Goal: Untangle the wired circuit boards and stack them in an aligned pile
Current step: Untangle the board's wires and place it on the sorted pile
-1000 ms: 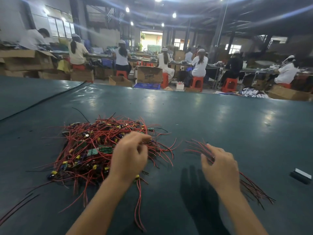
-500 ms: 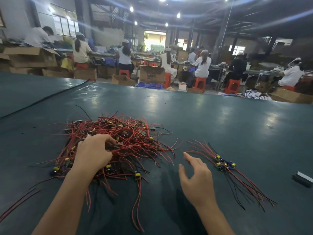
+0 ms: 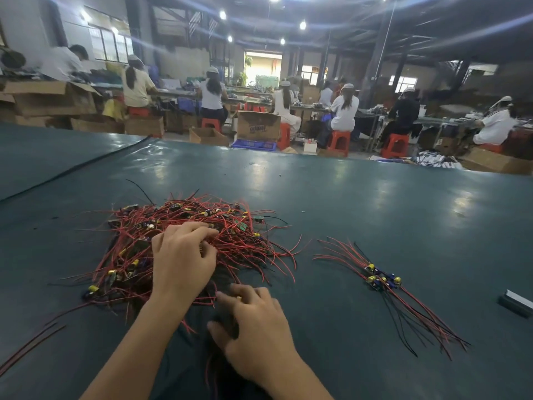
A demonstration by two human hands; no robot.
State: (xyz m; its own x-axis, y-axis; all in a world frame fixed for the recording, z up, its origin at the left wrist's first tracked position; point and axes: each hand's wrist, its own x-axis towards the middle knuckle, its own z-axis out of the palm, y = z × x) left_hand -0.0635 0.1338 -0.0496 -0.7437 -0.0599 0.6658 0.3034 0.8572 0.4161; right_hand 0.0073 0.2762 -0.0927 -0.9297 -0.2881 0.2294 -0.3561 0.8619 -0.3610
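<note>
Far left of the tangle (image 3: pixel 184 241), near the counter (image 3: pixel 360 203) edge: two loose wires (image 3: pixel 31 346), apart from everything. On the dark green counter, left of centre: the tangle itself, a heap of small circuit boards knotted in red leads, yellow-capped parts showing around its near-left rim. On the tangle's near side: left hand (image 3: pixel 181 264), palm down, fingers curled into the red wires; whether closed on a board cannot be told. Just below the tangle's near edge: right hand (image 3: pixel 256 327), fingers bent and pressed together at stray red leads; actual hold cannot be told. Well right of the tangle: sorted pile (image 3: pixel 382 280), a few boards lying together, wires fanning away toward the near right. Farther right of that, at the frame edge: a dark bar (image 3: pixel 516 303) with a pale top.
</note>
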